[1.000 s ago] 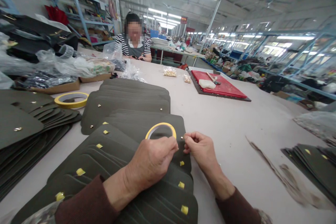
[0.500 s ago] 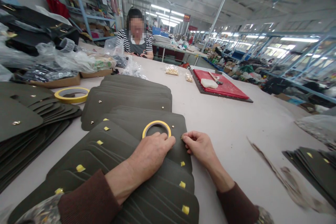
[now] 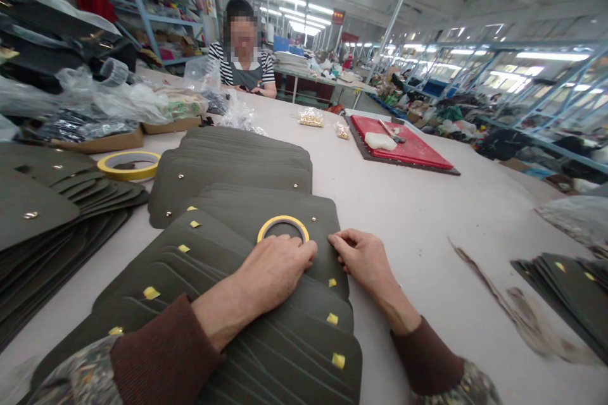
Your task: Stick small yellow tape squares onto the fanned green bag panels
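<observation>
My left hand is closed on a roll of yellow tape and rests over fanned dark olive panels. Only the roll's upper arc shows above the knuckles. To its right, my right hand has thumb and forefinger pinched together at the right edge of a panel; whatever is between the fingertips is too small to make out. Small yellow tape pieces stick to the panels along both sides. A gold stud sits on the panel just above the hands.
Behind lies another olive panel stack with studs; more panels are at left beside a second tape roll. A red board holds a hammer. Bags of gold studs lie nearby. A co-worker sits across the table.
The view has shifted slightly. My right fingertips stay at the panel's edge, and the small bit seen in them earlier is now hidden. My left hand still grips the tape roll.
</observation>
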A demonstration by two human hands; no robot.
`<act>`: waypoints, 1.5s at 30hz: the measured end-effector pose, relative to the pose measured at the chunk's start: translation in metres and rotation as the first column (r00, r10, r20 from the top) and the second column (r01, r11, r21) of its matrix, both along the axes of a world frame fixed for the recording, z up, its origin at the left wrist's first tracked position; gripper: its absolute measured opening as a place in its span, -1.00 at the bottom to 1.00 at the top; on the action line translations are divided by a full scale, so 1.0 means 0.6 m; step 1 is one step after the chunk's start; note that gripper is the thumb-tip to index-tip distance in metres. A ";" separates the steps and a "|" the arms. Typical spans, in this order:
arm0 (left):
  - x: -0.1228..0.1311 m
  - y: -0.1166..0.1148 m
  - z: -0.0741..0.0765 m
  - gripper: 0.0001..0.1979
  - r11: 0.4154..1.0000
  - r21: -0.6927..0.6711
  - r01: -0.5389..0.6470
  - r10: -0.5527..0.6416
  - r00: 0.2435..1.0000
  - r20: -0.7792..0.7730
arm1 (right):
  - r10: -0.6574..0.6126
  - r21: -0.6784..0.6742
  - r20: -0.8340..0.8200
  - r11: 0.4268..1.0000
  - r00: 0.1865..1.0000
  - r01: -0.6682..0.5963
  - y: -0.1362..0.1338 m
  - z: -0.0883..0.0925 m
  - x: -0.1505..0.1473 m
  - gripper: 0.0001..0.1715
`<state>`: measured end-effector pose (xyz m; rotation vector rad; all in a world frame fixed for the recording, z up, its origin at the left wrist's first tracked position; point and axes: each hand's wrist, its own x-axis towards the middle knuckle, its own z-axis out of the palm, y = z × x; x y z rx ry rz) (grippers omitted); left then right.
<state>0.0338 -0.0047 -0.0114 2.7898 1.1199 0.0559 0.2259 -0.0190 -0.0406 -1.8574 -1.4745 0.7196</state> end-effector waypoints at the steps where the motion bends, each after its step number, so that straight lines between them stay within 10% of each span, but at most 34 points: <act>1: -0.001 0.001 0.000 -0.86 1.000 -0.008 0.000 0.000 1.000 0.004 | 0.019 0.015 0.056 1.000 0.998 -0.020 0.003 0.002 0.000 -0.70; 5: -0.009 0.004 0.005 -0.86 0.997 -0.082 -0.008 0.015 0.996 0.086 | 0.027 0.130 0.185 0.990 0.982 -0.051 0.008 0.004 0.012 -0.74; 11: -0.023 0.009 0.015 -0.85 0.985 -0.171 0.020 0.030 0.958 0.286 | -0.046 0.028 -0.149 0.998 0.988 0.051 0.006 -0.007 0.034 -0.50; 23: -0.029 0.025 0.013 -0.89 0.983 -0.072 -0.170 0.182 0.960 0.211 | 0.148 -0.052 -0.180 0.986 0.972 -0.159 -0.003 0.010 0.011 -0.76; 28: -0.025 0.028 0.009 -0.89 0.989 -0.065 -0.134 0.145 0.969 0.199 | 0.045 0.108 0.120 0.992 0.992 -0.058 -0.004 0.020 0.000 -0.64; 32: -0.025 0.029 0.006 -0.89 0.990 -0.068 -0.127 0.139 0.968 0.208 | 0.057 -0.039 0.246 0.998 0.968 -0.049 -0.007 0.027 0.004 -0.62; 40: -0.030 0.030 0.011 -0.89 0.989 -0.082 -0.125 0.139 0.970 0.199 | 0.256 -0.164 -0.329 0.932 0.909 -0.322 -0.012 0.045 -0.002 -0.78; 45: -0.029 0.030 0.010 -0.89 0.993 -0.088 -0.083 0.103 0.962 0.251 | 0.027 -0.287 -0.556 0.932 0.831 -0.222 0.004 0.018 0.005 -0.57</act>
